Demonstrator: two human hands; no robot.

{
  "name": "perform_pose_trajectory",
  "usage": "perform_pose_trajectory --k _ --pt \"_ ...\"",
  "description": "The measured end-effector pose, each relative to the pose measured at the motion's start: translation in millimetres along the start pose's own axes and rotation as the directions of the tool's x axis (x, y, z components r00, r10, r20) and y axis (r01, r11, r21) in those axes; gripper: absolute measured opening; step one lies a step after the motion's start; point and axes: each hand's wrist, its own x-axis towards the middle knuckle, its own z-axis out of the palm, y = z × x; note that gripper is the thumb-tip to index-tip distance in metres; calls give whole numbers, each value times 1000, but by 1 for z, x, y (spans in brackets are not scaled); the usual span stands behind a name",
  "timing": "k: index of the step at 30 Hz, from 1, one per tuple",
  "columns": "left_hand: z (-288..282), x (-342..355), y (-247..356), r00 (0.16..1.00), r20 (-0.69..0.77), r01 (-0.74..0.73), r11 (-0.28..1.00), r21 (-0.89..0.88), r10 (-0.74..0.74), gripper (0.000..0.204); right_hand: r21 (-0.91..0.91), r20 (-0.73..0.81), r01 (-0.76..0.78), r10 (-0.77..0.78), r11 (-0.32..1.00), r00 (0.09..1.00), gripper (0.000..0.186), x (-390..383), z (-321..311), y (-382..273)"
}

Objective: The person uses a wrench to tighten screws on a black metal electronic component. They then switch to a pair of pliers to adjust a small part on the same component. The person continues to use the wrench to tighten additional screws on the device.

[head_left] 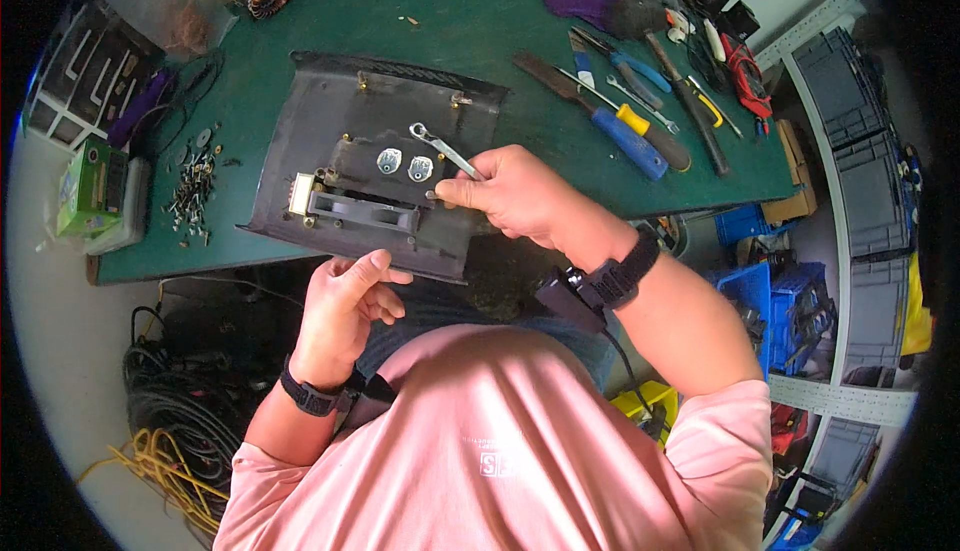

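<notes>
At a green bench (470, 41), my right hand (520, 196) pinches a small screw (431, 194) between thumb and forefinger, its tip just touching the dark panel (370, 131) that lies flat before me. A wrench (443, 148) rests on the panel just beyond that hand, beside two small metal plates (404, 164). My left hand (345, 301) hovers at the panel's near edge, fingers loosely curled and holding nothing, just short of a grey handle (365, 211) fixed across the panel. Beyond my right hand and out to its right lie files, a blue-handled screwdriver (630, 143) and pliers. Well off past my left hand sits a scatter of loose screws (193, 186).
</notes>
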Motion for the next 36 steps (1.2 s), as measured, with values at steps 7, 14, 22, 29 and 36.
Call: perform_pose_trajectory --k 7,14,22,29,36 --pt "0 1 0 998 -3 -60 998 4 60 38 -39 -24 58 -59 998 998 31 1 0 0" --pt "1 -1 3 999 -4 -35 999 -35 35 37 -311 -168 367 -431 877 887 34 0 -7 22" --pt "-1 -1 -2 999 14 -45 997 -58 46 38 25 39 169 -169 985 985 34 -65 -2 4" --pt "0 -1 -1 999 17 -38 999 -37 39 40 47 -24 139 -138 989 990 37 -52 18 22" --pt "2 -1 0 999 -4 -41 999 -26 41 38 130 -90 96 -84 987 992 37 -50 36 30"
